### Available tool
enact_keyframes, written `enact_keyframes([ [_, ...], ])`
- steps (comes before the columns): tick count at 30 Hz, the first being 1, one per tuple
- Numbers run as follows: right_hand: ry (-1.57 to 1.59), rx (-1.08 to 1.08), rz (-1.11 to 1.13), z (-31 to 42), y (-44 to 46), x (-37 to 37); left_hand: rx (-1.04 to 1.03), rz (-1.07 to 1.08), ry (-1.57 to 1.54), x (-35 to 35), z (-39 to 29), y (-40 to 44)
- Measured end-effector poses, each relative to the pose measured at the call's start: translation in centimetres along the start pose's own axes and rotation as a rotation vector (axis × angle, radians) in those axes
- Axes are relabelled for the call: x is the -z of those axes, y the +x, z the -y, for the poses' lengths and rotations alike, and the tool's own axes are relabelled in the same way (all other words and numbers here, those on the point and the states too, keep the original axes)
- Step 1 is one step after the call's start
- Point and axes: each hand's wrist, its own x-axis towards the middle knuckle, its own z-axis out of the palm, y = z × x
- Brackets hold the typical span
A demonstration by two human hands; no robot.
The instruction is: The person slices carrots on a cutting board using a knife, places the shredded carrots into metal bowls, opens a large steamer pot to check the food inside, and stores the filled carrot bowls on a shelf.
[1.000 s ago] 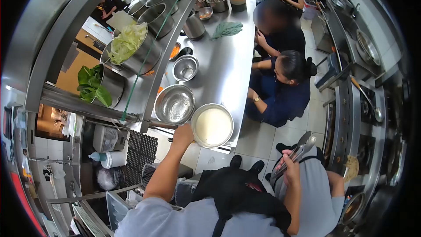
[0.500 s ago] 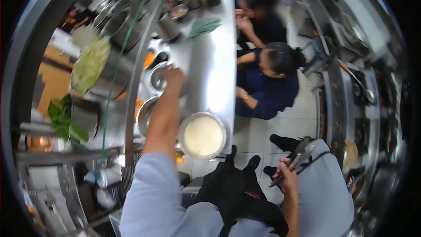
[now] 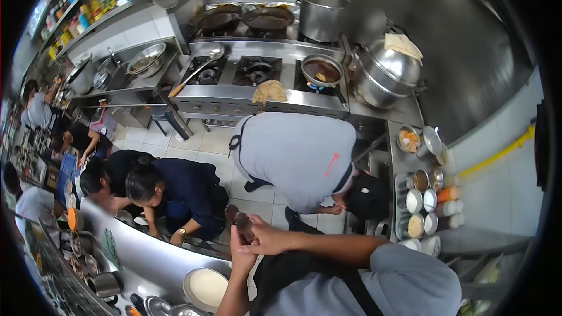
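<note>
Stove [image 3: 234, 61]: smooth metal. Ladle [image 3: 216, 52] upon it: glossy metal, wooden handle [image 3: 177, 88]. Cloth [image 3: 269, 92] over its front edge: rough, matt. Counter [image 3: 140, 257], nearer than the stove: smooth, glossy metal. Tongs [image 3: 241, 223], likewise nearer: metal, finish blurred.

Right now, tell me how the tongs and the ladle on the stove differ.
The tongs are held where the left hand and right hand meet; the ladle lies untouched on the stove. The tongs end in two tips; the ladle ends in one rounded bowl. Both are kitchen utensils.
</note>
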Motion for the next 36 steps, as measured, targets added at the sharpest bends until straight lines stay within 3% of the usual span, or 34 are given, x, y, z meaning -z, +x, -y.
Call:
enact_keyframes([
  [3,0.058,-0.036,0.033,1.5,-3.5,5.4,0.116,-0.162,-0.030,1.0,0.0,-0.9],
  [5,0.248,-0.132,0.206,2.9,-5.5,10.3,0.152,-0.265,-0.452,0.0,-1.6,-1.6],
  [6,0.295,-0.166,0.179,2.8,-6.7,12.0,0.197,-0.286,-0.535,0.1,-0.6,-2.0],
  [8,0.383,-0.163,0.103,1.2,-8.9,14.9,0.262,-0.258,-0.546,1.2,5.2,-4.7],
  [9,0.464,-0.153,0.035,0.3,-9.7,16.3,0.310,-0.129,-0.575,2.1,12.5,-7.5],
  [10,0.507,-0.087,-0.052,-0.7,-10.4,17.5,0.481,-0.157,-0.342,-0.3,14.0,-9.4],
  [11,0.509,-0.084,-0.056,-1.6,-10.8,18.9,0.511,-0.070,-0.486,0.7,19.0,-11.0],
  [13,0.483,-0.115,-0.135,-3.3,-11.9,22.5,0.518,-0.296,-0.535,-3.4,12.6,-9.7],
  [15,0.526,-0.189,-0.249,-1.9,-13.7,26.6,0.468,-0.252,-0.571,-3.7,11.8,-10.2],
  [17,0.426,-0.081,-0.458,-3.4,-15.9,29.6,0.508,-0.291,-0.532,-4.8,9.6,-10.4],
  [19,0.559,0.039,-0.609,-3.1,-18.5,32.7,0.447,-0.170,-0.283,-4.3,7.8,-10.6],
  [20,0.382,-0.012,-0.774,-2.0,-19.8,33.9,0.490,-0.170,-0.134,-4.9,5.9,-10.2],
  [22,0.445,-0.062,-1.013,-0.7,-23.0,35.1,0.489,-0.118,0.170,-5.3,4.1,-9.4],
  [23,0.367,0.017,-1.099,-1.0,-24.4,35.6,0.440,-0.076,0.317,-4.6,4.1,-9.2],
  [25,0.328,-0.038,-1.210,-0.8,-27.5,36.0,0.448,-0.136,0.299,-1.1,7.6,-8.7],
  [26,0.315,-0.034,-1.261,-0.5,-28.8,35.8,0.522,-0.136,0.289,-0.6,6.9,-7.9],
  [27,0.300,-0.025,-1.311,-0.4,-29.9,35.8,0.412,-0.139,0.342,-0.4,6.4,-7.4],
  [30,0.251,-0.054,-1.421,-0.5,-33.3,36.1,0.482,-0.110,0.439,1.1,5.0,-6.1],
  [36,0.062,-0.223,-1.602,0.8,-38.1,37.0,0.425,0.069,0.624,5.4,8.2,-5.9],
])
